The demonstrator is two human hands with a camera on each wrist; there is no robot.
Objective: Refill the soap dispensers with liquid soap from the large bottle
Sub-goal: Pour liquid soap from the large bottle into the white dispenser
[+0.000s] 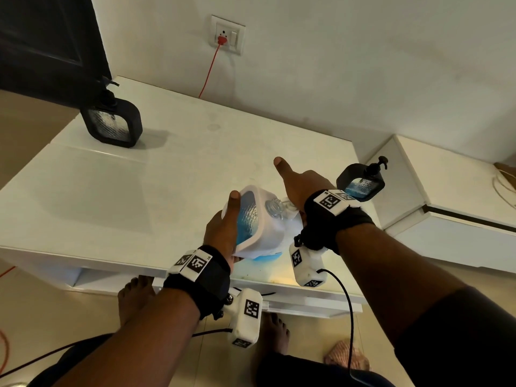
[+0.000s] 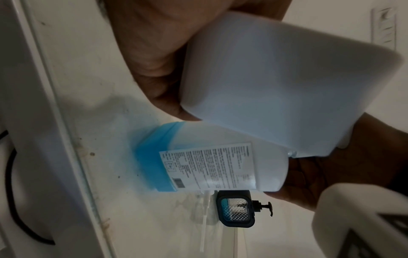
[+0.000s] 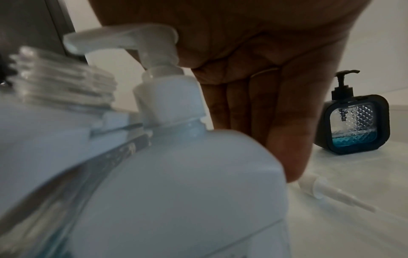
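While the left hand grips the white dispenser, tilted with open neck toward the bottle, filling is presumably staged | right hand: fingers straight, down behind bottle, holding nothing | loose pump on table | bottle upright, pump on, between the hands.

We saw a white-cased soap dispenser with a clear, diamond-patterned window and blue soap. The large bottle was translucent white, blue at its base, with a white printed label. Two black-cased dispensers had textured windows. The table was white, and a red cord ran down the wall.
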